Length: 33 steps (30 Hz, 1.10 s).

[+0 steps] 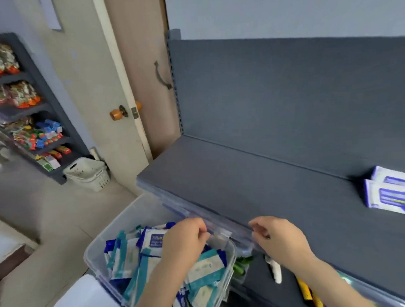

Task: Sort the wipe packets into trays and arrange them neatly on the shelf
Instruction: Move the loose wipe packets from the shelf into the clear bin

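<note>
1. Nearest you, the clear bin [96,244] holds loose wipe packets [154,240], heaped and pointing every way. It looks like unsorted stock kept within reach.
2. Your left hand [186,239] and right hand [278,240] have curled fingers. They seem to pinch opposite ends of what looks like a clear tray [219,239], likely to keep it level, though blur makes this uncertain.
3. Its long axis follows the front lip of the shelf [244,186].
4. Far right, the shelved packets [391,192] lie flat and overlapping, long sides roughly along the shelf.
</note>
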### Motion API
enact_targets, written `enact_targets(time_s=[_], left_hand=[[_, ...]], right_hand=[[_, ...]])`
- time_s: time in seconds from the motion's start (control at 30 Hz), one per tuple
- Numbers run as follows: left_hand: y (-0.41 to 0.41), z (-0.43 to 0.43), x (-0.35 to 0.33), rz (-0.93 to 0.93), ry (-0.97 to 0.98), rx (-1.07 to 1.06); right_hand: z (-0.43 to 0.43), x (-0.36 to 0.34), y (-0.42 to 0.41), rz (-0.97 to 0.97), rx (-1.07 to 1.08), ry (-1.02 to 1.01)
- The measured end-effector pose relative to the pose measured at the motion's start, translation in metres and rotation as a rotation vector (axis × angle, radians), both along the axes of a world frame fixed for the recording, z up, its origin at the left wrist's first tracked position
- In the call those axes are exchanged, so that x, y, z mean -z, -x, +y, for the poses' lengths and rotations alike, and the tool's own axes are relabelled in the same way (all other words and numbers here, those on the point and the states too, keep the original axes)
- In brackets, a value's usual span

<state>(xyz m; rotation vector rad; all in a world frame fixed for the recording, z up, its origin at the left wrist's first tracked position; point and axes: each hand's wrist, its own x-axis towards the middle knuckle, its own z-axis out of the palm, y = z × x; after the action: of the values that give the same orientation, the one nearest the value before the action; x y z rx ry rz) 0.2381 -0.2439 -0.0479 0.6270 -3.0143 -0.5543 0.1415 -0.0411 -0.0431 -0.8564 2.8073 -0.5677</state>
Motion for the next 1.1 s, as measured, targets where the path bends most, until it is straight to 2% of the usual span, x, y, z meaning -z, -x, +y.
enact_targets(time_s=[0.23,0.4,0.87,1.0,1.1], left_hand=[[0.078,0.099,-0.018,0.005,0.067,0.335],[0.119,0.176,-0.024,0.01,0.045,0.5],[0.224,0.393,-0.026,-0.029,-0.043,0.83],[0.262,0.455,-0.02,0.019,-0.023,0.905],[0.284,0.491,-0.011,-0.016,0.027,0.977]], right_hand=[[0.136,-0.017,0.014,0.024,0.352,-0.112],[0.219,-0.019,0.024,0.018,0.505,-0.105],[0.43,-0.007,0.11,0.024,0.685,-0.098],[0.481,0.003,0.141,0.07,0.718,-0.174],[0.508,0.014,0.159,0.059,0.74,-0.236]])
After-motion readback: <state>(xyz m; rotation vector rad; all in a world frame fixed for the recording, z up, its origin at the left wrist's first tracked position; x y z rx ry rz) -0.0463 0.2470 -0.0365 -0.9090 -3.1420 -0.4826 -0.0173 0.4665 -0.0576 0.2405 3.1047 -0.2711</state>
